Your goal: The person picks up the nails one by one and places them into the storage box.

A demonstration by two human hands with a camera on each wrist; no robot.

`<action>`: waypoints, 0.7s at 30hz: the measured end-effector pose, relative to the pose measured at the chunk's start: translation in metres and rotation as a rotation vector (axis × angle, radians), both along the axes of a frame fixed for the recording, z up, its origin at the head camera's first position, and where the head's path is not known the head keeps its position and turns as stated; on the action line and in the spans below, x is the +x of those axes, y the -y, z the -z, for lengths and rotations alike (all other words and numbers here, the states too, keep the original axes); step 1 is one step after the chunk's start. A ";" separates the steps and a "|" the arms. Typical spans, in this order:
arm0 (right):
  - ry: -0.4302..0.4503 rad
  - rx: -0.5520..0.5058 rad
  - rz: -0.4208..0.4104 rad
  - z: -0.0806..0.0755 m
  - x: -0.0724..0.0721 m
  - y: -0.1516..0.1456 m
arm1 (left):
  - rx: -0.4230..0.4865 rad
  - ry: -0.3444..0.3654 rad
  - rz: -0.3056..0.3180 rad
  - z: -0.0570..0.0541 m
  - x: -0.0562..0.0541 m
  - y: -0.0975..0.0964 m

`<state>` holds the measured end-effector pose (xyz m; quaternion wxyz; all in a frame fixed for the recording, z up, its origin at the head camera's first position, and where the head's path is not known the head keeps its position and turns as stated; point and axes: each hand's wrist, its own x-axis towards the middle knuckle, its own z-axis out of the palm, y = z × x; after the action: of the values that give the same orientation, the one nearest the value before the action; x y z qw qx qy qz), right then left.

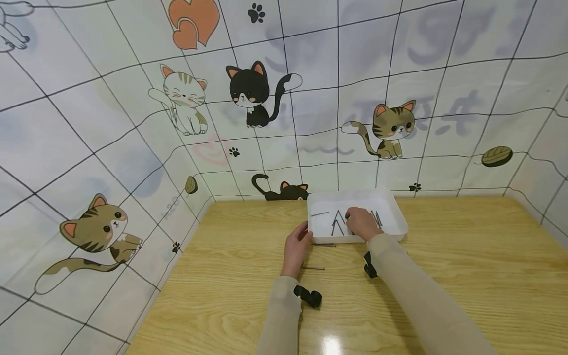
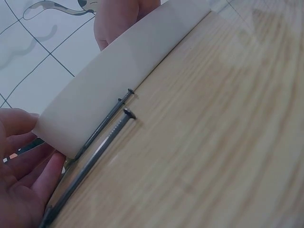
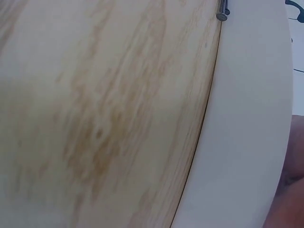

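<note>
A shallow white plastic tray [image 1: 324, 202] stands on the table against the back wall. My left hand [image 1: 296, 249] grips its front left corner, the thumb at the rim and the fingers against the outer wall in the left wrist view. The right hand [image 1: 361, 223] reaches over the front wall into the tray, fingers bent downward among steel nails [image 1: 333, 229]. Its fingertips are hidden, so I cannot tell whether it holds a nail. In the right wrist view the tray wall [image 3: 242, 109] covers most of that hand [image 3: 287, 190].
Along the tray's front wall lie nails [image 2: 104, 121] on the wooden table [image 1: 230, 276]. Nearer me, by the left wrist, is another nail [image 1: 313, 268]. Black straps with small devices [image 1: 308, 297] sit on both wrists. Cat-patterned sheeting [image 1: 319, 108] encloses the back and sides.
</note>
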<state>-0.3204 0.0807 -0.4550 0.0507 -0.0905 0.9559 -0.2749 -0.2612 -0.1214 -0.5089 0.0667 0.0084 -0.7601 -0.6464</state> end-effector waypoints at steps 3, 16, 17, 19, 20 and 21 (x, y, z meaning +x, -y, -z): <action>-0.013 0.014 -0.014 0.000 0.001 -0.002 | -0.001 -0.007 0.001 -0.001 0.000 -0.001; -0.128 -0.009 -0.027 -0.005 0.007 -0.010 | -0.038 -0.008 -0.013 0.000 0.000 -0.003; -0.134 -0.014 -0.021 -0.006 0.008 -0.010 | -0.037 -0.004 -0.015 0.000 0.001 -0.003; -0.140 -0.027 -0.015 -0.009 0.011 -0.010 | -0.034 0.005 -0.019 -0.001 0.001 -0.003; -0.140 -0.040 -0.016 -0.011 0.013 -0.010 | -0.036 0.010 -0.020 -0.001 0.001 -0.003; -0.140 -0.054 -0.013 -0.012 0.015 -0.010 | -0.035 0.016 -0.021 -0.002 0.002 -0.002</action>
<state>-0.3053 0.0906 -0.4427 -0.0170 -0.1171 0.9486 -0.2934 -0.2596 -0.1190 -0.5072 0.0677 0.0204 -0.7715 -0.6323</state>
